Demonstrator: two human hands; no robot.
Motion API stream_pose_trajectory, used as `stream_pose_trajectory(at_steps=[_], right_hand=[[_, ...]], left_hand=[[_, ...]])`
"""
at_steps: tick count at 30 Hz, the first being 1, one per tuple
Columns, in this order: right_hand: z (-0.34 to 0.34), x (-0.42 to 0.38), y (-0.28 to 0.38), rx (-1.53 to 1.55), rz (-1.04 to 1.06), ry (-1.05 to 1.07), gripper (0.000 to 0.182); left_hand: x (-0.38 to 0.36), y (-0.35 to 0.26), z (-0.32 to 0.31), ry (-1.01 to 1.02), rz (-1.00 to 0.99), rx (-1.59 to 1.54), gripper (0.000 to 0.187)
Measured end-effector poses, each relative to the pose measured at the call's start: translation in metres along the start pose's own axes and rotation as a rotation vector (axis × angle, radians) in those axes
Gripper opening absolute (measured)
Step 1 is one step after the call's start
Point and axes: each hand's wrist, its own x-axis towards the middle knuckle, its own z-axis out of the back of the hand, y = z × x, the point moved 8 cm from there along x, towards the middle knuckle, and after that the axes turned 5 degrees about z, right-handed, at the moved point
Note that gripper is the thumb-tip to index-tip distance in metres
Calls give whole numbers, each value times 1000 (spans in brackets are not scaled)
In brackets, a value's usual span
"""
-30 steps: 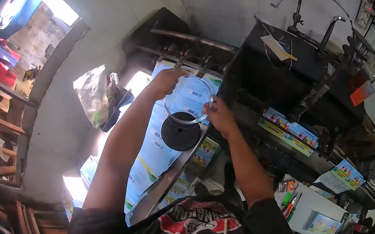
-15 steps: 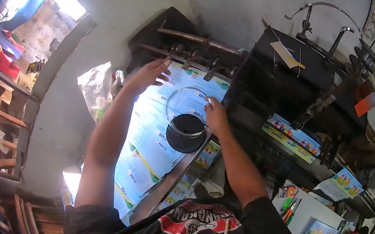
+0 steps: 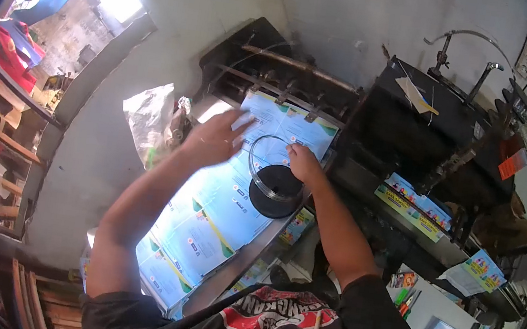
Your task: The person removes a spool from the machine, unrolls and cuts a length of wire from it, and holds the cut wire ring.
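Note:
My right hand [image 3: 303, 163] pinches the upper right rim of a thin, clear ring-shaped coil [image 3: 251, 161], which may be line or wire. The coil hangs over a black round disc [image 3: 267, 206] lying on printed sheets [image 3: 207, 190]. Blurred by motion, my left hand [image 3: 217, 138] is over the sheets to the left of the coil, fingers apart, and nothing shows in it. The light-blue sheets, with green and yellow corners, lie overlapped on a sloping metal-edged table. A faint curved strand [image 3: 266, 50] shows above the bar at the sheets' far end.
A dark machine with a metal bar [image 3: 303, 66] and clips stands at the sheets' far end. To the right is a large black machine body [image 3: 391, 108]. A plastic bag [image 3: 148, 119] is at the left wall. Hand tools [image 3: 407, 300] lie on a white surface at lower right.
My left hand has drawn back from the metal bar toward me. My right hand keeps hold of the coil. The whole view has shifted a little.

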Motion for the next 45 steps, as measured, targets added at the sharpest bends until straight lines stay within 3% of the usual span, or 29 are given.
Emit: stream_pose_trajectory(at_steps=[2,4,6,8,11,14,15,20,22,23,29,31,38,40,42,45], right_hand=[[-6,10,6,-55,7,68,34],[-13,18,19,-178,-3,138,34],[-27,26,29,-240,2,197,33],[-36,35,35,-311,5,251,33],[-53,42,52,-343,69,324,32],[-71,44,64,-297,106,454,32],[-75,43,71,-302,114,512,32],[-104,58,56,-360,233,570,31],[-101,55,62,-230,144,610,32],[-99,52,67,-232,145,614,32],[-91,42,70,24,-123,656,28],[-94,38,78,83,-48,780,29],[-85,25,85,202,-24,717,37],[-69,23,84,53,74,691,42],[-54,9,70,8,138,631,43],[-30,-23,70,-46,247,529,44]], left_hand=[[-21,-28,3,84,-146,28,46],[-38,-21,-1,39,-107,43,49],[-54,10,9,-139,178,-2,50],[-71,24,-3,-195,246,-2,50],[-107,66,-78,-5,664,-580,47],[-125,48,-132,320,1223,-1623,56],[-124,36,-129,357,1287,-1839,57],[-104,20,-137,395,1212,-1990,43],[-101,20,-138,403,1090,-2049,33],[-106,17,-145,441,1185,-2030,28],[-109,18,-138,355,1194,-1955,28],[-112,26,-137,414,1185,-1909,27],[-124,39,-132,591,1180,-1712,28],[-128,39,-127,646,1152,-1712,29],[-135,32,-124,831,1071,-1696,30],[-145,31,-123,844,1012,-1724,32]])
